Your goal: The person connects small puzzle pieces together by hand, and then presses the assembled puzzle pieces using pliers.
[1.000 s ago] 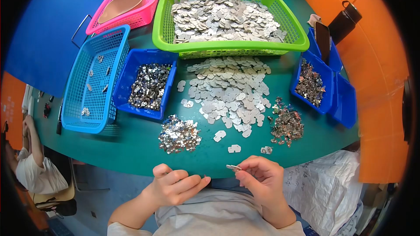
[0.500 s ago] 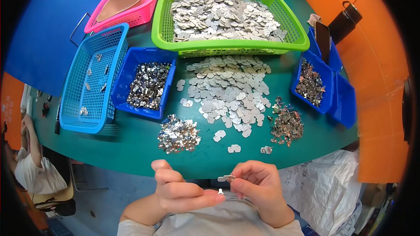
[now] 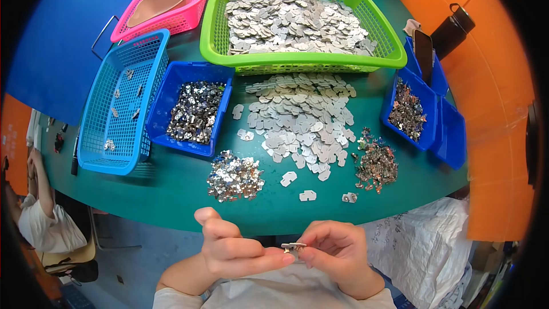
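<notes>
Flat grey plate [image 3: 294,245] is pinched between the thumb and fingers of the right hand [image 3: 338,252], just off the near edge of the green table [image 3: 154,197]. The left hand [image 3: 237,250], its upper fingers curled, grasps a small shiny metal bit [image 3: 287,250] at its fingertips, right by the plate's left end; whether bit and plate touch, I cannot tell. On the table ahead lie a loose plate [image 3: 307,195] and, to its right, a plate with metal bits on it [image 3: 350,197]. Farther back, a spread of grey plates [image 3: 309,129] runs toward the green basket [image 3: 309,61], between a silvery heap [image 3: 235,177] on the left and a coppery heap [image 3: 377,166] on the right
</notes>
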### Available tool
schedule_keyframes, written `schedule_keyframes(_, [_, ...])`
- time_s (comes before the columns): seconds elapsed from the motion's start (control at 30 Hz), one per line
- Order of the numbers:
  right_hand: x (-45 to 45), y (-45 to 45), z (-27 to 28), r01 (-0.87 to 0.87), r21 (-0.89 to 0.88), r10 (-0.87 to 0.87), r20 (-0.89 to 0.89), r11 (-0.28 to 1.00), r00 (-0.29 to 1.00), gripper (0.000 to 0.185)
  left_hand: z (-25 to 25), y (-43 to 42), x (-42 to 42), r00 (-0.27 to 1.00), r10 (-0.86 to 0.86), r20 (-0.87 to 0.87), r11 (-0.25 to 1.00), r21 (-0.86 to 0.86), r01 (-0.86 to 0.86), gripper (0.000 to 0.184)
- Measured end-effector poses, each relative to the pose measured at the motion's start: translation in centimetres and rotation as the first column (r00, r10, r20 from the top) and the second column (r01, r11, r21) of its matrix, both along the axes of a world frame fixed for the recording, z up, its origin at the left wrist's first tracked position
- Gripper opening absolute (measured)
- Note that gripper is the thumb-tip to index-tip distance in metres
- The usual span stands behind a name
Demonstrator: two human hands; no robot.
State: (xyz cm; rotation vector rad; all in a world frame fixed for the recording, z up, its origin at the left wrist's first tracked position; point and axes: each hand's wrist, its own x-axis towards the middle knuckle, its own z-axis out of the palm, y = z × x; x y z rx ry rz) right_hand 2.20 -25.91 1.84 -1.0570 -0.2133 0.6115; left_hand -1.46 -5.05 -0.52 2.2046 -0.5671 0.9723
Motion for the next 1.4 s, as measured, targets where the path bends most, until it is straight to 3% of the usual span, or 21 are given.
schedule_keyframes(0.3, [0.0, -0.1, 0.1, -0.016, -0.056, 0.020, 0.073, 0.998, 0.997, 0.014, 0.4, 0.3, 0.0, 0.998, 0.026, 0.064, 0.998, 0.064, -0.030, 0.026])
schedule_keyframes(0.6, [0.2, -0.3, -0.1, -0.037, -0.046, 0.044, 0.173, 0.998, 0.984, 0.013, 1.1, 0.3, 0.6, 0.996, -0.081, -0.039, 0.997, -0.010, 0.081, 0.025])
schedule_keyframes(0.67, [0.2, -0.2, -0.1, -0.002, -0.065, 0.015, 0.205, 0.998, 0.979, 0.013, 1.4, 0.0, 0.9, 0.946, -0.241, -0.215, 0.933, -0.318, 0.166, 0.027])
schedule_keyframes(0.7, [0.1, -0.1, -0.2, -0.002, -0.065, 0.015, 0.206, 0.998, 0.979, 0.013, 1.4, 0.0, 1.0, 0.946, -0.242, -0.214, 0.933, -0.318, 0.166, 0.027])
schedule_keyframes(0.77, [0.1, 0.0, -0.3, 0.039, -0.088, -0.018, 0.232, 0.995, 0.973, 0.013, 1.3, -0.2, 1.2, 0.839, -0.460, -0.291, 0.792, -0.560, 0.241, 0.023])
schedule_keyframes(0.8, [0.2, -0.1, -0.4, 0.040, -0.087, -0.019, 0.234, 0.995, 0.972, 0.013, 1.3, -0.5, 1.0, 0.839, -0.461, -0.290, 0.792, -0.560, 0.242, 0.023])
schedule_keyframes(0.87, [0.3, -0.2, -0.5, 0.093, -0.161, -0.033, 0.346, 0.983, 0.938, 0.012, 1.3, -1.1, 0.5, 0.782, -0.503, -0.368, 0.686, -0.721, 0.102, 0.023])
schedule_keyframes(1.0, [0.3, -1.1, -0.3, 0.145, -0.208, -0.050, 0.404, 0.967, 0.913, 0.011, 2.0, -1.5, 0.7, 0.724, -0.523, -0.450, 0.697, -0.714, 0.060, 0.022])
schedule_keyframes(1.1, [0.2, -2.5, -0.1, 0.161, -0.352, -0.022, 0.368, 0.922, 0.930, 0.015, 2.1, -2.7, 1.4, 0.702, -0.509, -0.497, 0.725, -0.688, 0.038, 0.024])
schedule_keyframes(1.3, [0.5, -5.7, -0.6, 0.357, -0.473, -0.110, 0.473, 0.806, 0.874, 0.014, 0.6, -6.6, 3.2, 0.788, -0.416, -0.454, 0.849, -0.504, 0.158, 0.020])
schedule_keyframes(1.4, [0.9, -7.3, -0.2, 0.446, -0.584, -0.115, 0.516, 0.678, 0.849, 0.012, 0.2, -8.6, 4.3, 0.833, -0.364, -0.417, 0.892, -0.414, 0.182, 0.020])
